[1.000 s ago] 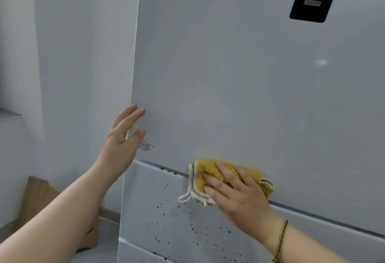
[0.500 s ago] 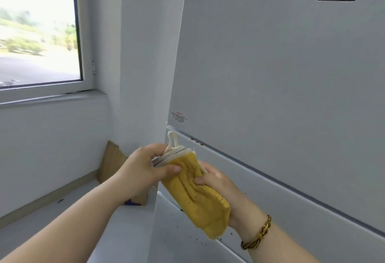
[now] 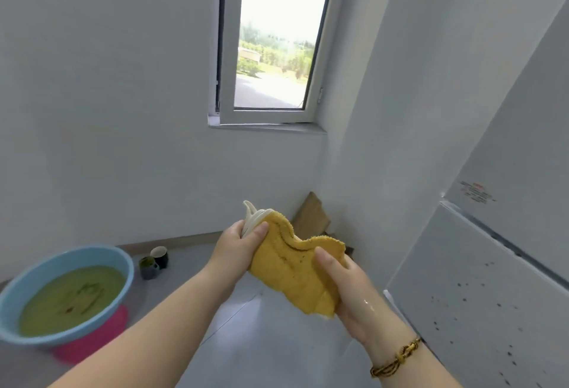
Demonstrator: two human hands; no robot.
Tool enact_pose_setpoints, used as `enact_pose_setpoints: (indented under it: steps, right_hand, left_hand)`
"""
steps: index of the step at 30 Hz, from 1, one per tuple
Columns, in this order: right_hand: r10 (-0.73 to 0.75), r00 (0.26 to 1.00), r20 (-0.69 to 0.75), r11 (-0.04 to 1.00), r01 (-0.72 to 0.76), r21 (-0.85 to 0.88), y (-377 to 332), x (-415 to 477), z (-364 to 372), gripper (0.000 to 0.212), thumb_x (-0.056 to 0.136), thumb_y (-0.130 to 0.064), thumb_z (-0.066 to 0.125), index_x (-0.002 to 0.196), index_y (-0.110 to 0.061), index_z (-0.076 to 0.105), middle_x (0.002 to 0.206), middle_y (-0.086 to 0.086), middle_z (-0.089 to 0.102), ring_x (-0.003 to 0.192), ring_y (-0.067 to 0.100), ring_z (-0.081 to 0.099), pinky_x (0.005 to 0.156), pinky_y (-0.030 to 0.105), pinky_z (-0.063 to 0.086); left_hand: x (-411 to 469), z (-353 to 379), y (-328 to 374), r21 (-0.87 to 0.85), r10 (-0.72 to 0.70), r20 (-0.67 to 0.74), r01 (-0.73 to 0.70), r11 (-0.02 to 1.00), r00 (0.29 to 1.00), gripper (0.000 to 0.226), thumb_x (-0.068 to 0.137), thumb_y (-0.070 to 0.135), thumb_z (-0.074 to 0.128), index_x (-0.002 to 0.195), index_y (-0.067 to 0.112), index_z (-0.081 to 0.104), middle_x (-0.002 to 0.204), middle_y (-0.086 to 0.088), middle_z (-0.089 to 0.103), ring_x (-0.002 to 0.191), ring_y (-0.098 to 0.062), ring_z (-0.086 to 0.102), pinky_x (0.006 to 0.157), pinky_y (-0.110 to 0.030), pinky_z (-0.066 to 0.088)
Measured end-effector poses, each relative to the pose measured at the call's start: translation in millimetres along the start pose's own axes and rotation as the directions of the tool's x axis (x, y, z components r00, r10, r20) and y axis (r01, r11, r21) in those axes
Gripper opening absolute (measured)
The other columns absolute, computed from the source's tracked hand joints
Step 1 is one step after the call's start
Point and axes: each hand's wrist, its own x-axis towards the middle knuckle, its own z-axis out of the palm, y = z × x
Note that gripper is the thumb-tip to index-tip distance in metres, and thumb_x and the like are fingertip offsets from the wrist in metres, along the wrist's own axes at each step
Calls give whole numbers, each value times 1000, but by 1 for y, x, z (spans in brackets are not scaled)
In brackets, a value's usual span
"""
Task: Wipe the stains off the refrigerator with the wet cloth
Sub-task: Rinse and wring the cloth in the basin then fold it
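Note:
A yellow cloth point(image 3: 289, 273) with a white edge hangs in the air between both hands, away from the fridge. My left hand point(image 3: 238, 244) pinches its upper white-trimmed end. My right hand point(image 3: 348, 289) grips its lower part, thumb on top; the hand looks wet. The white refrigerator point(image 3: 492, 264) stands at the right edge of the view, and its lower door carries several small dark stains point(image 3: 474, 304).
A blue basin point(image 3: 18, 292) of greenish-yellow water sits on a pink stool point(image 3: 92, 341) at lower left. Two dark cups point(image 3: 154, 261) stand on the grey floor by the wall. Cardboard point(image 3: 311, 212) leans in the corner under a window point(image 3: 274, 43).
The right hand lifted the cloth off the fridge door and the left hand left the fridge edge to take the cloth's top. The view swung left, toward the window and basin.

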Motion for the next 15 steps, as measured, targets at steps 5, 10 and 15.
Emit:
enact_pose_setpoints:
  steps: [5, 10, 15]
  right_hand:
    - [14, 993, -117, 998, -20, -56, 16, 71, 70, 28, 87, -17, 60, 114, -11, 54, 109, 13, 63, 96, 30, 63, 75, 41, 55]
    - [98, 995, -21, 990, -100, -99, 43, 157, 182, 16, 87, -17, 60, 101, -11, 58, 100, 12, 66, 89, 28, 65, 70, 38, 56]
    - [182, 983, 0, 971, -180, -158, 75, 240, 291, 3, 87, -25, 60, 88, -23, 59, 92, 3, 65, 83, 20, 62, 58, 31, 53]
  left_hand:
    - [32, -76, -17, -116, -148, -96, 136, 984, 984, 28, 90, 32, 50, 110, 12, 55, 97, -2, 62, 92, -18, 59, 77, -29, 50]
    - [92, -205, -43, -155, -319, -121, 300, 941, 940, 47, 77, 50, 62, 105, 12, 59, 103, -8, 64, 94, -23, 63, 76, -35, 53]
    - [148, -323, -73, -196, -374, -259, 331, 923, 891, 47, 80, 45, 63, 107, 7, 61, 101, -9, 67, 93, -21, 63, 77, -32, 53]
